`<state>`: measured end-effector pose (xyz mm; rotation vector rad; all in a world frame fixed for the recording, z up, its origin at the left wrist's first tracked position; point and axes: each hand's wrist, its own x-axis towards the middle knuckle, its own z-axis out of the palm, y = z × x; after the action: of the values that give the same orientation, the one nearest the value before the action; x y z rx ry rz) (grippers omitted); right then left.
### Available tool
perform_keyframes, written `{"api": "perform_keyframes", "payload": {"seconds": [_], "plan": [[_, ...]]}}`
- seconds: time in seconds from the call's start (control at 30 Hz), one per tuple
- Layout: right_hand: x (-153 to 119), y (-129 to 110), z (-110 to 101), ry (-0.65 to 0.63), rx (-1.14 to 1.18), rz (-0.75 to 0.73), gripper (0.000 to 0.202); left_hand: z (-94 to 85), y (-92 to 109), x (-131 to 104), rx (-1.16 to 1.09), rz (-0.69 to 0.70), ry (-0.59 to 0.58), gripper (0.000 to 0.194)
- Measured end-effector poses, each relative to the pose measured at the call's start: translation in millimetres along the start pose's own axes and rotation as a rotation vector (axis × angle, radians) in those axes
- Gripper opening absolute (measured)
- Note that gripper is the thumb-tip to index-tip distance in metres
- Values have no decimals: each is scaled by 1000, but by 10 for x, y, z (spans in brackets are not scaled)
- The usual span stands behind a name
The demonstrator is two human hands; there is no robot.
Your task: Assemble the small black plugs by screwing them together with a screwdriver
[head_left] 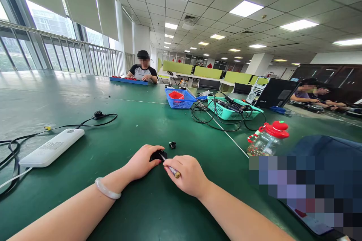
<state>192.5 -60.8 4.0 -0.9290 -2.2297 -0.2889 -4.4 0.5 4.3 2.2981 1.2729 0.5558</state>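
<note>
My left hand [145, 162] pinches a small black part [157, 155] between thumb and fingers, low over the green table. In my right hand [185, 175] is a slim screwdriver [173, 171] with a gold-coloured end, held like a pen. Its tip meets the black part; whether it sits in a screw is too small to tell. Just beyond my hands lies another small black piece [172, 144], apart from both. A pale bangle [108, 189] is round my left wrist.
A white power bank-like box [52, 147] with cables lies left. Ahead stand a blue basket [181, 103] and a green basket [226, 114] with tangled black cables. A red-lidded bottle [268, 139] is at right. One person [143, 69] sits across the table, others far right.
</note>
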Motion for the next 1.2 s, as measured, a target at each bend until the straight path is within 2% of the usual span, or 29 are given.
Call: {"api": "perform_keyframes", "payload": {"seconds": [1.2], "plan": [[0,-5,-8,6,-8,13,13,0,-7,7,4,17,14,43]]}}
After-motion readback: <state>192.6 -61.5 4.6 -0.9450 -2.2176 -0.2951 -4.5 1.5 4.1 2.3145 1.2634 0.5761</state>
